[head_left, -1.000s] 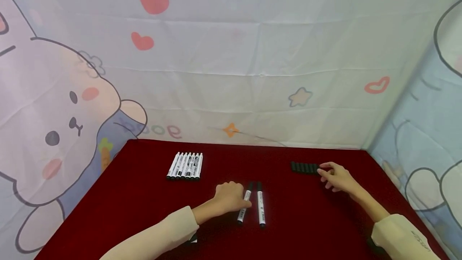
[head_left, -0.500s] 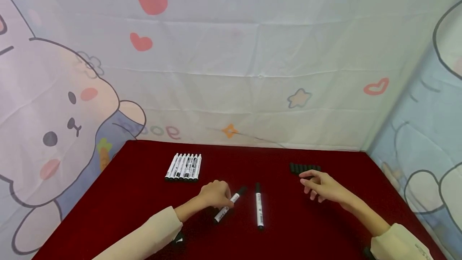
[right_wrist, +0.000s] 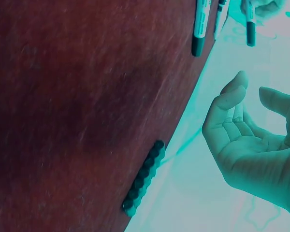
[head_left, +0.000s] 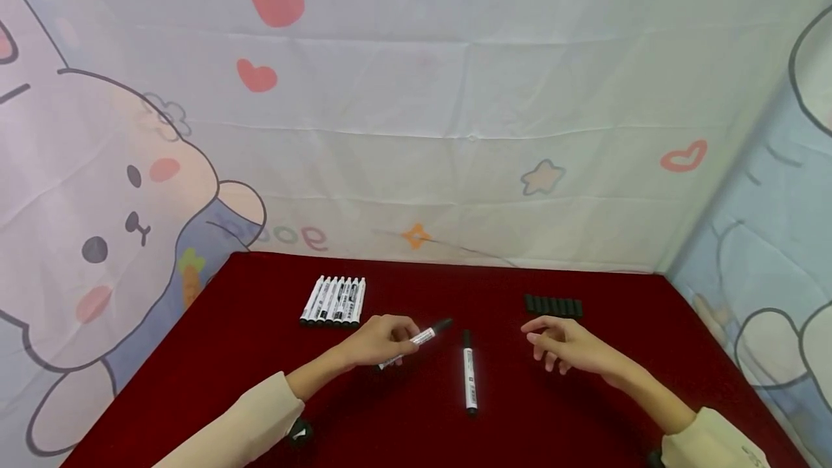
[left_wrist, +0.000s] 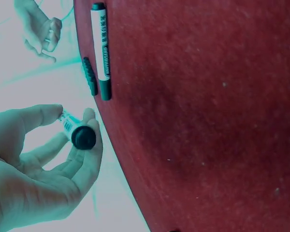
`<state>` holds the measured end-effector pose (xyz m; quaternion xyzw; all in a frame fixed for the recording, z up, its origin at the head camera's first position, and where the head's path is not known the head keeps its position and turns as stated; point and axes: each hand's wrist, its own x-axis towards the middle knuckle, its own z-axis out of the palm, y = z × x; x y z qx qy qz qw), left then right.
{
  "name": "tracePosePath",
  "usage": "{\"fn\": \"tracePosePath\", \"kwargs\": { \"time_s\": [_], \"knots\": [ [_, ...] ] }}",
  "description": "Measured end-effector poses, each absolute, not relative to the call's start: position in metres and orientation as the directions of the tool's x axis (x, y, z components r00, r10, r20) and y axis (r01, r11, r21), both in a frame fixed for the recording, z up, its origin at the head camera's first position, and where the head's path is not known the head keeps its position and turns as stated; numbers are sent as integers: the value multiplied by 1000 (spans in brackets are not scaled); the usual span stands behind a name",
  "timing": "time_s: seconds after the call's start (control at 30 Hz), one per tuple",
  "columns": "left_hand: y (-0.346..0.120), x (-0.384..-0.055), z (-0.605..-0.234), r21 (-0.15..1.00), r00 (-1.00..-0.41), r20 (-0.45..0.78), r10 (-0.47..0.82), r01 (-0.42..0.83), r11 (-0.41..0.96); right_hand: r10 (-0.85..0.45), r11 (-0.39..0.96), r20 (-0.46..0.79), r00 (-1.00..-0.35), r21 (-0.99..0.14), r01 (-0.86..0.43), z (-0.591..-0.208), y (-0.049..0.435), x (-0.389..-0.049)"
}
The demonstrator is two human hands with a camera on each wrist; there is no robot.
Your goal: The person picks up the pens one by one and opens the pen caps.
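My left hand pinches a capped whiteboard marker between thumb and fingers, its black cap pointing right and away from me. In the left wrist view that marker's black tail end faces the camera. A second capped marker lies on the red cloth between the two hands. My right hand hovers with fingers loosely bent and nothing between them. Just beyond it, several black marker caps lie side by side in a row; the right wrist view shows this row too.
Several white uncapped markers lie in a neat row at the back left of the red-covered table. A printed cloth hangs behind the table's far edge. A small dark object shows by the left sleeve.
The left hand has lifted one of the two capped markers, drawn it left and tilted it. The right hand has come away from the cap row, leftward and nearer me.
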<state>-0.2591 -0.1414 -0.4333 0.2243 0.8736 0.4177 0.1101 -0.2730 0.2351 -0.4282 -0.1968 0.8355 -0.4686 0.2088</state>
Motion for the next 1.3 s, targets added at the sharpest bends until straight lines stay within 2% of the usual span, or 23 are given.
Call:
{"fn": "tracePosePath", "kwargs": {
  "time_s": [0.2,0.4,0.7,0.97,1.13,1.3],
  "knots": [
    [-136,-251,-428,743,-863,183,471,435,509,-588,448,-179,-789,-884,-133,-430,226,-267],
    [-128,-246,-428,704,-818,265,511,526,477,-644,427,-173,-745,-890,-162,-427,209,-261],
    [-117,-240,-429,690,-760,268,592,580,433,-725,394,-190,-662,-903,-172,-428,177,-252],
    [-112,-235,-431,704,-747,235,622,572,421,-798,343,-182,-574,-921,-186,-430,160,-247],
    [-110,-232,-431,695,-719,262,644,603,392,-801,356,-188,-569,-913,-200,-428,155,-245],
    [-107,-230,-429,671,-712,268,650,622,405,-789,366,-220,-574,-919,-150,-428,152,-245]
  ]
}}
